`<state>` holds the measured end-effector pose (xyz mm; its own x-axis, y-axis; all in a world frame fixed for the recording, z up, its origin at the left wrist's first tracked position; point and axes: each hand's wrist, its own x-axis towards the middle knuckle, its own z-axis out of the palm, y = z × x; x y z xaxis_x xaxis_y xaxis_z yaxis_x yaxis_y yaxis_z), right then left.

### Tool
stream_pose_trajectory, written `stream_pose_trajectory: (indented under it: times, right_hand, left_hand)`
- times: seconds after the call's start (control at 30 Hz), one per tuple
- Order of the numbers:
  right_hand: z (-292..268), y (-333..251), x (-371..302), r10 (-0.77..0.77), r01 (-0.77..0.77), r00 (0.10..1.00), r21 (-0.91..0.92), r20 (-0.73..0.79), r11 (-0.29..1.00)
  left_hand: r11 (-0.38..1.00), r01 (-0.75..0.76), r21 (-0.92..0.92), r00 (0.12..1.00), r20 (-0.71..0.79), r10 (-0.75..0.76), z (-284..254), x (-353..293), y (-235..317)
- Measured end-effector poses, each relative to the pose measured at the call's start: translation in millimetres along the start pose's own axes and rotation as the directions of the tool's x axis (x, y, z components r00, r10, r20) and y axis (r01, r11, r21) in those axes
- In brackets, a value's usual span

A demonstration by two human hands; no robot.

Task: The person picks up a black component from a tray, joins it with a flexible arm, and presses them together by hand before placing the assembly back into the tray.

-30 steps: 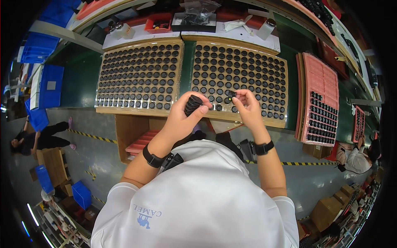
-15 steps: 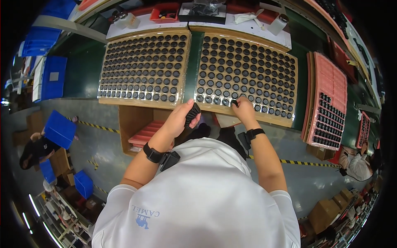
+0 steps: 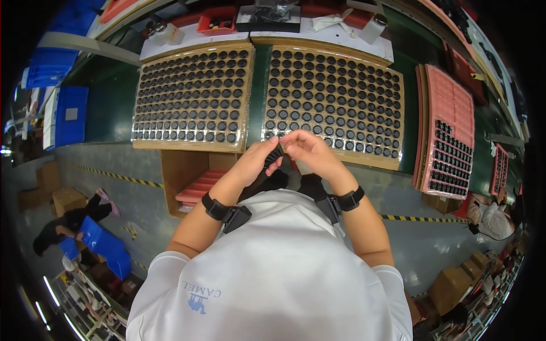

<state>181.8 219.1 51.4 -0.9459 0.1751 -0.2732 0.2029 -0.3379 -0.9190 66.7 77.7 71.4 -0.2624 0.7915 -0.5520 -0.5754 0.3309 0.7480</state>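
My left hand point(image 3: 254, 163) is closed around a short stack of ribbed black caps point(image 3: 274, 157), just off the front edge of the trays. Meeting it at the stack's upper end is my right hand point(image 3: 316, 154), thumb and fingertips drawn together; whatever is between them is hidden. Just beyond the hands lies the right clear plastic tray point(image 3: 364, 163) on brown board, with rows of round black caps point(image 3: 318, 94). A similar left tray point(image 3: 187, 146), filled with the same kind of caps, lies beside it on the green bench.
Pink trays point(image 3: 455, 91), partly filled with black parts, are stacked at the right. Behind stand a red bin point(image 3: 216, 21), a black box point(image 3: 267, 23) and bottles point(image 3: 373, 28). Below the bench is an open carton point(image 3: 168, 182). A person with a blue bin point(image 3: 105, 241) is at the left.
My right hand has moved left from the right tray's front row, where it pinched a black cap, to the stack in my left hand. The person at the left has shifted.
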Motion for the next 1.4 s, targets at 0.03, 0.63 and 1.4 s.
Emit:
stream_pose_trajectory:
  times: [0.03, 0.63, 1.4]
  right_hand:
    - [1, -4, -3, -0.027, 0.018, 0.998, 0.14, 0.061, 0.99]
    - [-109, 103, -27, -0.309, -0.202, 0.871, -0.852, -0.381, 0.483]
    - [-13, -73, -49, -0.11, 0.145, 0.978, 0.197, -0.18, 0.97]
  left_hand:
    - [1.0, 0.001, 0.032, 1.0, 0.004, -0.001, 4, 2, 0]
    - [0.997, 0.025, 0.071, 0.999, -0.05, -0.021, -6, 13, -11]
    - [0.436, -0.689, 0.579, 0.667, 0.272, 0.694, 54, -6, 57]
